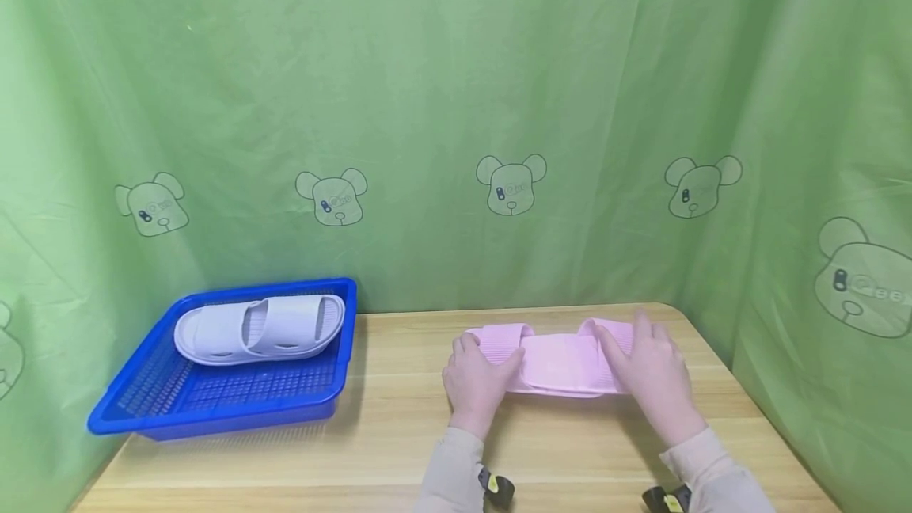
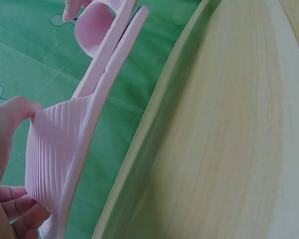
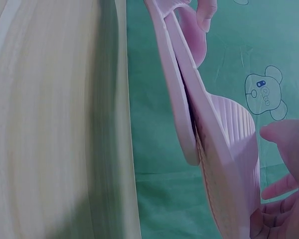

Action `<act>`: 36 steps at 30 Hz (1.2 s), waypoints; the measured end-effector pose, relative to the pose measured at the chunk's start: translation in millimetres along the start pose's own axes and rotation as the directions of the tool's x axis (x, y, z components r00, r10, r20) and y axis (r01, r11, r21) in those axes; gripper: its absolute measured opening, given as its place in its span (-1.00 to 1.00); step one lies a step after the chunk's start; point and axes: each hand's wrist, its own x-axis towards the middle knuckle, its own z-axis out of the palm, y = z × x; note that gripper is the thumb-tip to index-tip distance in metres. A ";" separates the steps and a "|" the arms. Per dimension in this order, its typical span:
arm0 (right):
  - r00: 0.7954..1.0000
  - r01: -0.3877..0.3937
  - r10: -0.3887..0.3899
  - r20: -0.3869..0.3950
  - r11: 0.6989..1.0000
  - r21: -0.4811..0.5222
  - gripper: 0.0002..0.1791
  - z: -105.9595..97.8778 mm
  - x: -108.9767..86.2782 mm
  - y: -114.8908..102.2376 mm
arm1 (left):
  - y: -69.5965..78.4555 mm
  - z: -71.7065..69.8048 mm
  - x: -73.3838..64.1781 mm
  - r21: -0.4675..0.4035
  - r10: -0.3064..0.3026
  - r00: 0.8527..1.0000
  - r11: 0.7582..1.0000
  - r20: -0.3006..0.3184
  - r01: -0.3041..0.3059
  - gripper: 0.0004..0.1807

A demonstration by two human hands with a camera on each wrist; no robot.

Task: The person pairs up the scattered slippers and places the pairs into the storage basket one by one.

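Both hands hold a pair of pink slippers (image 1: 563,359) stacked sole to sole above the far right part of the wooden tabletop (image 1: 399,426). The left hand (image 1: 476,382) grips the left end of the pair, its thumb pressed on the ribbed strap and its fingers (image 2: 17,204) curled underneath, as the left wrist view shows. The right hand (image 1: 651,374) covers the right end, fingers laid over the top and the thumb tucked to the side; in the right wrist view the thumb and curled fingers (image 3: 284,189) pinch the ribbed strap of the nearer slipper. In both wrist views the two pink soles lie close together, edge on, with a narrow gap between them (whether they touch along the whole length I cannot tell).

On the left side of the tabletop sits a blue mesh basket (image 1: 221,402), tilted a little, well apart from the hands. In it lie pale lilac slippers (image 1: 260,328), overlapping each other near the basket's far wall. A green curtain (image 1: 456,117) printed with bear heads hangs behind and at both sides. Beige sleeves (image 1: 452,473) cover both forearms, with a dark strap at each wrist.
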 end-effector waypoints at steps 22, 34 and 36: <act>0.978 0.198 -0.202 -0.052 0.977 -0.074 -0.10 2.3 -0.1 -0.7 | -2.1 -0.8 3.2 -0.003 0.002 1.000 1.000 -0.014 -0.002 -0.18; 0.936 0.344 -0.350 -0.042 0.933 -0.103 -0.15 1.2 1.0 -1.1 | -9.7 -5.7 10.6 -0.020 -0.017 1.000 1.000 -0.025 0.017 -0.15; 0.932 0.357 -0.361 -0.027 0.928 -0.107 -0.14 1.3 1.6 -1.6 | -10.6 -7.2 11.3 -0.031 -0.018 0.999 0.999 -0.030 0.017 -0.15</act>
